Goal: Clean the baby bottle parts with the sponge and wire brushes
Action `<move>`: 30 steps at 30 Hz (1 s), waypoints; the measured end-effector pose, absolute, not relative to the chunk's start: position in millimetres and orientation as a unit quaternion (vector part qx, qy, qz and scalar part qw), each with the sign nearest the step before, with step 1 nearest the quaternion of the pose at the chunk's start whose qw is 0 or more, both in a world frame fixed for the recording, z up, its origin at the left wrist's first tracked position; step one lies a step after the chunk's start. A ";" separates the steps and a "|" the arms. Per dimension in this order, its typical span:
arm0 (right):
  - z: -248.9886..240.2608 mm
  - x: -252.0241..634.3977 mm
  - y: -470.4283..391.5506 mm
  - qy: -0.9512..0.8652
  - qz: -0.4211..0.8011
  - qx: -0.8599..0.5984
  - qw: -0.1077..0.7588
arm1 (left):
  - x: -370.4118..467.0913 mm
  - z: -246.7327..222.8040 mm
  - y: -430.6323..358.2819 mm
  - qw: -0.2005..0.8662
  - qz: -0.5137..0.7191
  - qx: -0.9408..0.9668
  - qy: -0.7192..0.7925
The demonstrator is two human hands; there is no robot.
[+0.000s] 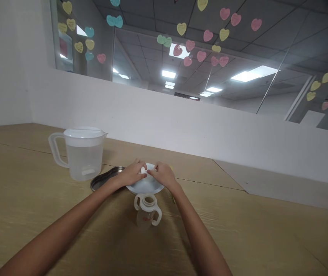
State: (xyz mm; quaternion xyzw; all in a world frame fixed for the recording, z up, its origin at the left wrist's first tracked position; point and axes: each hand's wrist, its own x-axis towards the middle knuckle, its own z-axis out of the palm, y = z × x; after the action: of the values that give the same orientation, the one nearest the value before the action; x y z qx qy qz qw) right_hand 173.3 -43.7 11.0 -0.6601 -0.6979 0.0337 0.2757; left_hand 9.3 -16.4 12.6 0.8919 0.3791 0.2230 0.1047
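Observation:
Over a white bowl [145,188], my left hand [132,174] is closed around a small white piece [143,170], perhaps a bottle part; its exact kind is too small to tell. My right hand [164,175] is closed too, its thumb and fingers meeting close to that piece. What the right fingers pinch is hidden. Just in front of the bowl stands an upright clear baby bottle [145,214] with two white side handles, its mouth uncovered. A metal kidney-shaped tray [97,183] lies left of the bowl, partly behind my left wrist.
At the left stands a clear lidded pitcher [84,157] holding liquid, its handle turned left. Something thin and yellowish is mostly hidden by my right hand and wrist. The wooden table [238,237] meets a white wall [164,122], with a window and heart-shaped notes above.

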 end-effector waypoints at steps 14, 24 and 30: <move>-22.4 166.4 -34.2 -0.739 -0.012 -0.669 0.079 | 18.6 -30.2 3.2 0.083 0.138 0.910 0.381; -21.6 163.4 -35.3 -0.742 -0.034 -0.666 0.062 | 16.7 -29.6 10.4 0.080 0.117 0.912 0.385; -20.2 162.8 -36.8 -0.746 -0.015 -0.663 0.067 | 8.5 -26.4 12.0 0.092 0.096 0.912 0.387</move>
State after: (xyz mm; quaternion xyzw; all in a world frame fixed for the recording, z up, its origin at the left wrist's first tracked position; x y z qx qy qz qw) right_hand 162.8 -36.8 -20.2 -0.6627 -0.7457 -0.0146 0.0672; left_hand 8.5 12.0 -26.4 0.9125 0.3869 0.0965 0.0917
